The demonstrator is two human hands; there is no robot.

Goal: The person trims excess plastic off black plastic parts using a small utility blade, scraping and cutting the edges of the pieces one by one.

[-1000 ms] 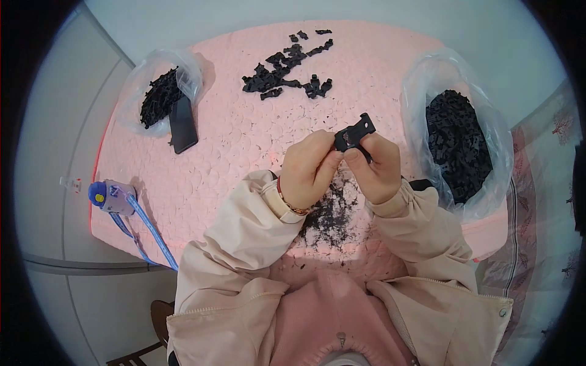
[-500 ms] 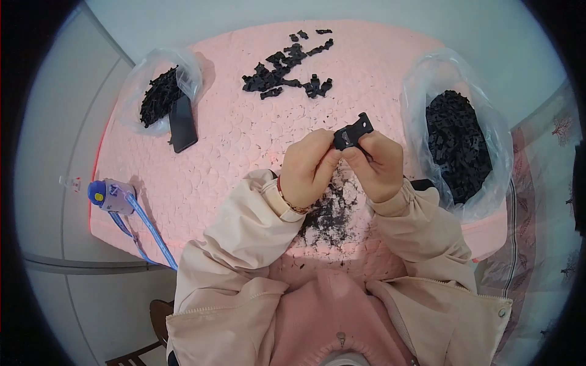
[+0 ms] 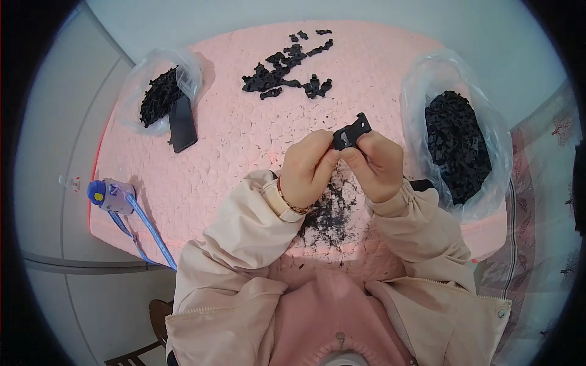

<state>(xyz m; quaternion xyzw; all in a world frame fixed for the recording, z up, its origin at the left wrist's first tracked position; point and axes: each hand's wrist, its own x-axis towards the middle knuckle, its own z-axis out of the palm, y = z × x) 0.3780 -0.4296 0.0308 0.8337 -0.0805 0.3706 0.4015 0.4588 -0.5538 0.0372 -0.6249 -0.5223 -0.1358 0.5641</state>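
Between my two hands is a small black plastic part [image 3: 352, 133] with a hole near its upper end, held above the pink quilted cloth [image 3: 226, 177]. My left hand [image 3: 307, 168] pinches its lower left end between thumb and fingers. On the other side, my right hand [image 3: 379, 165] grips it with the thumb pressed near its lower edge. Both hands are closed, and the fingertips behind the part are hidden. Black shavings [image 3: 329, 213] lie scattered on the cloth below my hands.
Loose black parts [image 3: 274, 74] lie at the back. A clear bag of black pieces [image 3: 458, 146] stands right; another bag [image 3: 160, 97] sits back left, a phone [image 3: 182, 125] against it. A blue-capped bottle [image 3: 113, 196] with a strap stands at the left edge.
The black part has tilted slightly in my fingers, and my right fingers have shifted a little on it. Everything else stays in place.
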